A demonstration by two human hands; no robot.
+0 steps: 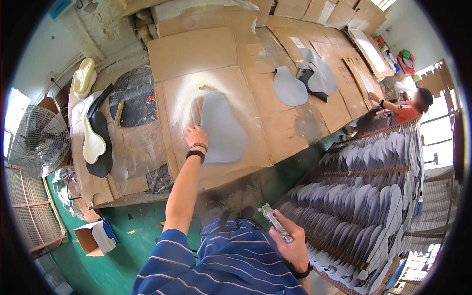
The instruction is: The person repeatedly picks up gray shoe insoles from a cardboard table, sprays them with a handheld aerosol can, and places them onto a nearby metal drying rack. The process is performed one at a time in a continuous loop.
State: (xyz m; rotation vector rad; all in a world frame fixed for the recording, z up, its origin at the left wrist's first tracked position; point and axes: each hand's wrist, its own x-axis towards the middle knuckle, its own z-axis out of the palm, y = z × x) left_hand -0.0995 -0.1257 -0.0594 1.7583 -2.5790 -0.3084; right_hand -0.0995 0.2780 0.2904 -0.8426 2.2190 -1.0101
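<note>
- The left hand [195,136] lies flat, fingers spread, on the left edge of a grey pear-shaped foam sheet [221,129]; it presses and grips nothing.
- That grey sheet lies flat on the cardboard-covered table [196,54], inside a pale sprayed patch.
- The right hand [291,243] is closed around a spray gun [275,222], held low and well apart from the sheet, toward the person's body.
- Further grey sheets [305,78] lie beyond the sheet, to its right.
- A rack of grey cut pieces [368,206] stands right of the sheet.
- A fan [37,140] stands far left of it.
</note>
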